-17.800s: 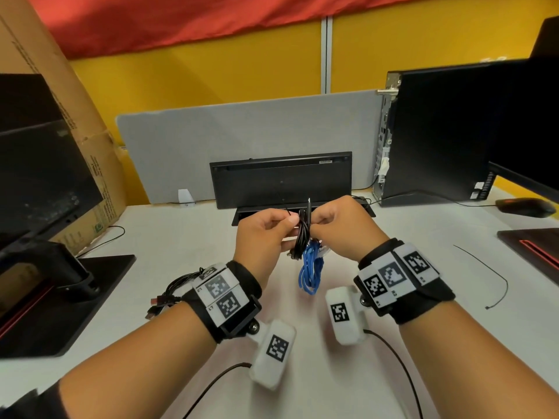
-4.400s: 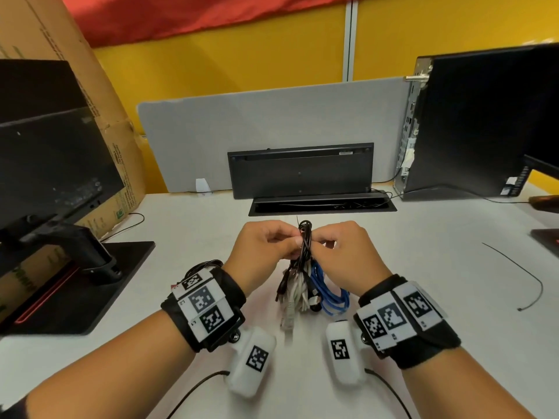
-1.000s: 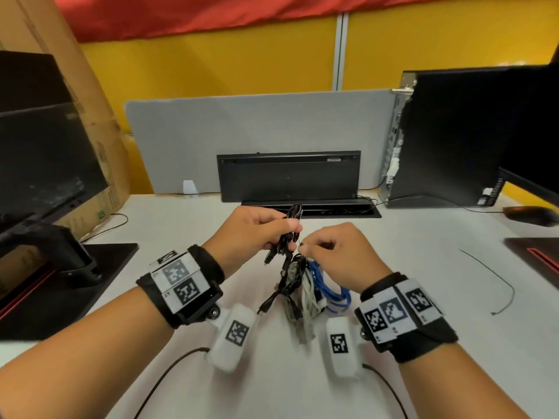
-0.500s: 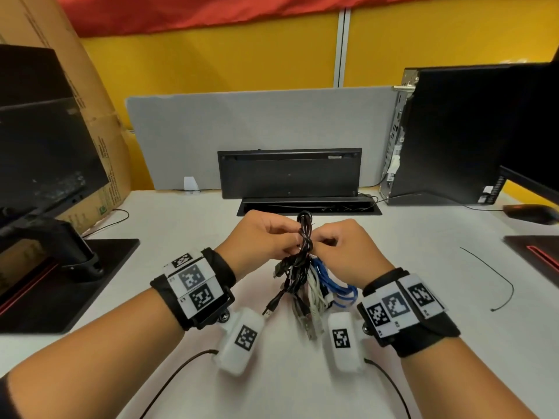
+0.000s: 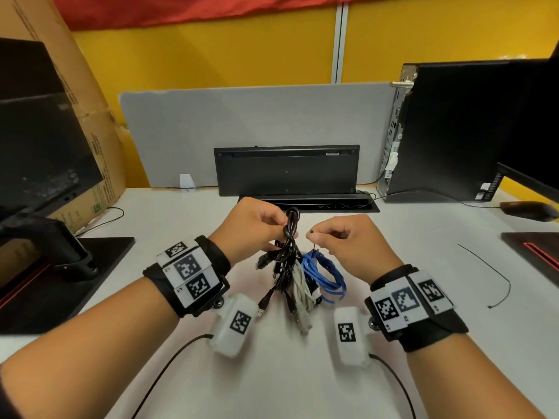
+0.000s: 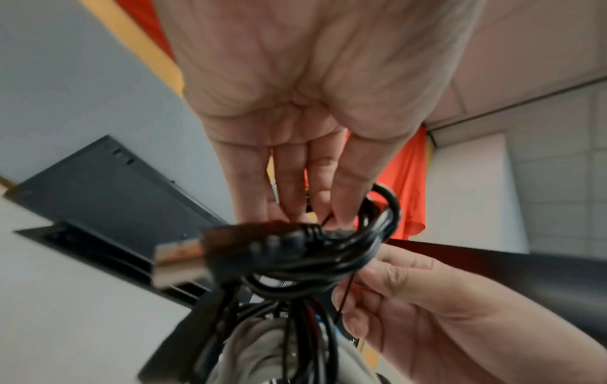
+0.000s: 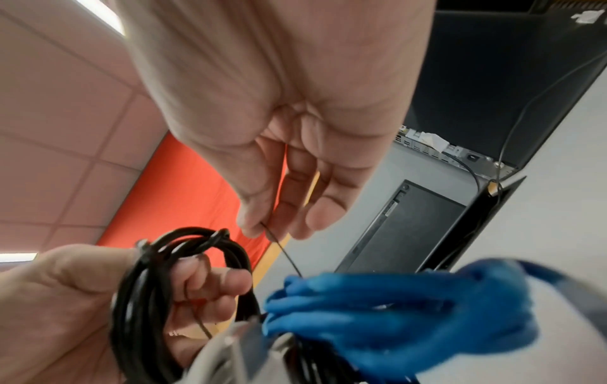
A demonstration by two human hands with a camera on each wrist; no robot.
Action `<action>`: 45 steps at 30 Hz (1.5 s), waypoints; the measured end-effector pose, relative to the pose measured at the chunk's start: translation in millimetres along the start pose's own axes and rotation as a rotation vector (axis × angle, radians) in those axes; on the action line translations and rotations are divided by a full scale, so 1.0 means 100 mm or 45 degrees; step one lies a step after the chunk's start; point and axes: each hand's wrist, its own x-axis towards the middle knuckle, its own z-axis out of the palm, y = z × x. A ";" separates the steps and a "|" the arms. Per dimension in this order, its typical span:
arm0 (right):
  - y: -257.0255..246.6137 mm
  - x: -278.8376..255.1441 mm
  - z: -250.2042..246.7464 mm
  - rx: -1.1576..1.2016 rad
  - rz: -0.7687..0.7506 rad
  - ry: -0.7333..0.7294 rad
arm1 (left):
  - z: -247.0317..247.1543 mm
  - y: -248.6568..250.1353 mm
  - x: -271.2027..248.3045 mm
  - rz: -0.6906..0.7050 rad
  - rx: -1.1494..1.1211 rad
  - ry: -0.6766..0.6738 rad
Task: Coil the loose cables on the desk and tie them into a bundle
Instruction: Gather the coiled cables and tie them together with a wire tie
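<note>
The cable bundle (image 5: 298, 276) hangs just above the white desk (image 5: 423, 343) between the two hands, its lower plugs trailing down to the desk surface. It gathers looped black cables (image 5: 289, 237), grey-white cables (image 5: 301, 293) and a blue cable coil (image 5: 325, 275) on the right side. The left hand (image 5: 252, 226) grips the top loop of the black cables, thumb and curled fingers closed around them; the left wrist view shows a blurred USB plug (image 6: 184, 262) sticking out of the loops. The right hand (image 5: 352, 243) sits just beside the bundle, thumb and forefinger pinching a thin black tie (image 7: 282, 250) that runs down into the blue coil, the other fingers curled loosely. Behind the hands a black keyboard (image 5: 287, 170) stands on edge against a grey divider panel (image 5: 257, 116). A computer tower (image 5: 453, 131) stands to the right, a monitor base (image 5: 60, 276) to the left, and a loose thin wire (image 5: 496, 276) lies on the desk well apart on the right
</note>
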 end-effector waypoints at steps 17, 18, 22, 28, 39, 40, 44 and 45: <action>0.12 0.03 -0.01 0.146 -0.005 0.139 | 0.04 -0.09 0.09 0.195 0.178 0.150; 0.12 0.04 0.00 0.156 -0.002 0.146 | 0.07 -0.10 0.09 0.200 0.127 0.191; 0.12 0.04 0.03 0.215 -0.016 0.215 | 0.17 -0.13 0.07 0.172 -0.146 0.195; 0.14 0.05 0.05 0.287 0.036 0.247 | 0.25 -0.08 0.09 0.206 -0.139 0.199; 0.16 0.06 0.06 0.364 -0.021 0.275 | 0.29 0.01 0.14 0.223 -0.083 0.105; 0.17 0.06 0.07 0.382 -0.023 0.274 | 0.29 0.01 0.14 0.215 -0.031 0.109; 0.21 0.05 0.06 0.408 -0.028 0.272 | 0.27 -0.02 0.14 0.146 -0.112 0.122; 0.22 0.06 0.05 0.411 -0.024 0.265 | 0.26 -0.02 0.14 0.113 -0.170 0.111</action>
